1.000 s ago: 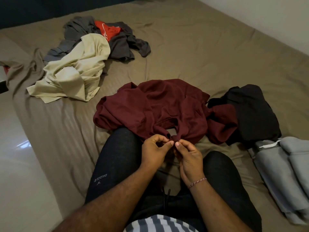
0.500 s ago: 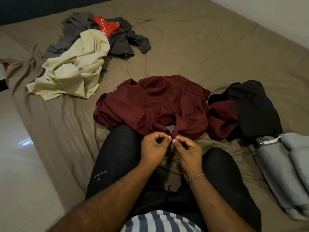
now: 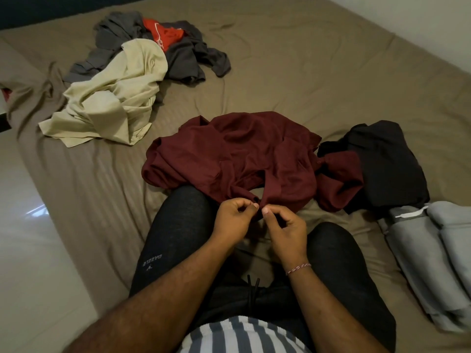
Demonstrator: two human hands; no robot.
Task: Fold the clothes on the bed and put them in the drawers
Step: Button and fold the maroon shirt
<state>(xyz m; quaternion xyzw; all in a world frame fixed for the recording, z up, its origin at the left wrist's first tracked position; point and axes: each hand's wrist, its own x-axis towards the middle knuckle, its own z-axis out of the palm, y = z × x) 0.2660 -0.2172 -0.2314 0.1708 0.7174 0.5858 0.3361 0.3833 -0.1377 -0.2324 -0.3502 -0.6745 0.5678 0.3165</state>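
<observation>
Maroon shirt [image 3: 237, 154] lies crumpled on bed [image 3: 305, 72] just beyond knees, left hand [image 3: 233, 220] & right hand [image 3: 286, 229] each pinching its near edge w/ thumb + forefinger; looks light, soft, floppy — prob best held at hem corners.

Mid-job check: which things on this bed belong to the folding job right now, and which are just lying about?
In hand:
- maroon garment, its near edge pinched by left hand and right hand

Waiting or lying about:
- cream garment, crumpled
- grey and red heap, unfolded
- black garment, bunched
- grey folded clothes, already folded
- bed sheet
</observation>
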